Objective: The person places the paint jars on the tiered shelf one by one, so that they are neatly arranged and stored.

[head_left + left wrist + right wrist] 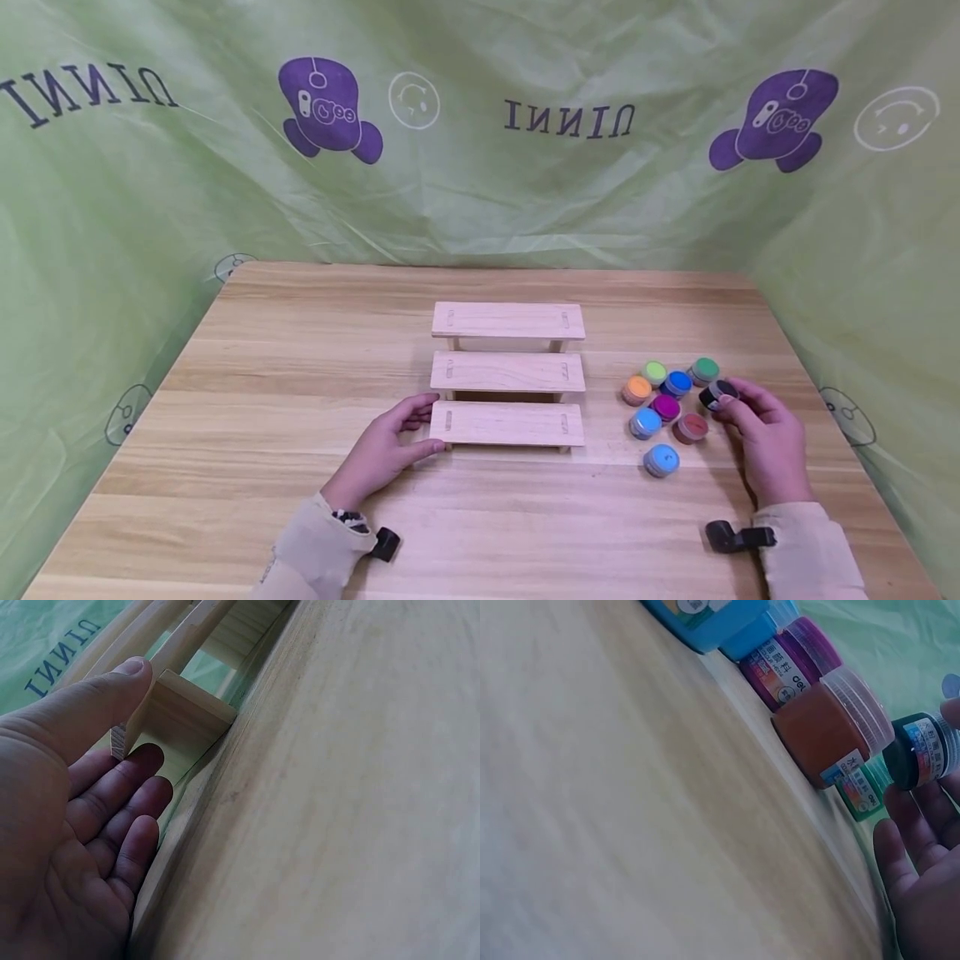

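Three small pale wooden risers stand in a row at the middle of the table in the head view. My left hand [378, 454] holds the left end of the front riser [506, 425], thumb at its front edge and fingers round the far side. In the left wrist view, the plank's end [118, 741] lies between thumb and forefinger. My right hand [772, 442] pinches a small black paint jar [716, 397] between thumb and fingers. The right wrist view shows that jar tilted and raised off the table, beside a brown jar [825, 731].
Behind the front riser are the middle riser [506, 371] and the back riser [506, 320]. Several paint jars cluster right of them, among them an orange jar [636, 390], a magenta jar [665, 407] and a light blue jar [662, 460]. A green curtain [480, 200] surrounds the table.
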Motion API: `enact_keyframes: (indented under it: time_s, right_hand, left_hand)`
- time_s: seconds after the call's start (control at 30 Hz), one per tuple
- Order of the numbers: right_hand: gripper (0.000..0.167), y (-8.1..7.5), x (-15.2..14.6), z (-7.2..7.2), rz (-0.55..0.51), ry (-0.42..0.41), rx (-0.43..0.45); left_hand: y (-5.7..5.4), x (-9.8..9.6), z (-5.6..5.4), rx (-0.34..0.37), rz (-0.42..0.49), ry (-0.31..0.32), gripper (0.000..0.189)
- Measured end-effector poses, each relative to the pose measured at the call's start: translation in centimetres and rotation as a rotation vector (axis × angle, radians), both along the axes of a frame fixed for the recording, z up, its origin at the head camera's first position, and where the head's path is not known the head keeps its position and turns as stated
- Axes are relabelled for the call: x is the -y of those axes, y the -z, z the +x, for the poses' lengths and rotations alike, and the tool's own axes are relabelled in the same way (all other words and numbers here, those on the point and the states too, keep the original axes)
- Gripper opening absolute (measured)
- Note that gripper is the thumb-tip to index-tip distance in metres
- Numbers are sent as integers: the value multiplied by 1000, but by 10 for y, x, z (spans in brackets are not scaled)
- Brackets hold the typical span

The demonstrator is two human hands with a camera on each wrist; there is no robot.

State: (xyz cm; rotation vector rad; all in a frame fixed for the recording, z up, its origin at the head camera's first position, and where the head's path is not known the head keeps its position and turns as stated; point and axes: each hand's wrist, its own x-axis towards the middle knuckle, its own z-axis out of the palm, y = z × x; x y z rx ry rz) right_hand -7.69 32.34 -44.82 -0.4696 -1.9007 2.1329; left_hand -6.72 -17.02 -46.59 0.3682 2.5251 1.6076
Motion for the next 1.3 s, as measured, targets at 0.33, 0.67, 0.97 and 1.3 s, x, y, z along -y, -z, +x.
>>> enact_keyframes:
  time_s: [0.33, 0.67, 0.97, 1.3]
  right_hand:
    - [36, -5, 7, 1, 67, 13, -27]
    - [40, -21, 23, 6, 135, -27, -31]
    - [37, -33, 43, 6, 188, -98, -81]
    - [36, -46, 62, 2, 233, -168, -78]
  left_hand:
    - [1, 0, 0, -2, -4, -1, 67]
    - [0, -1, 1, 2, 17, -14, 65]
    - [0, -1, 2, -9, 11, -25, 64]
    - [1, -1, 2, 6, 11, -22, 66]
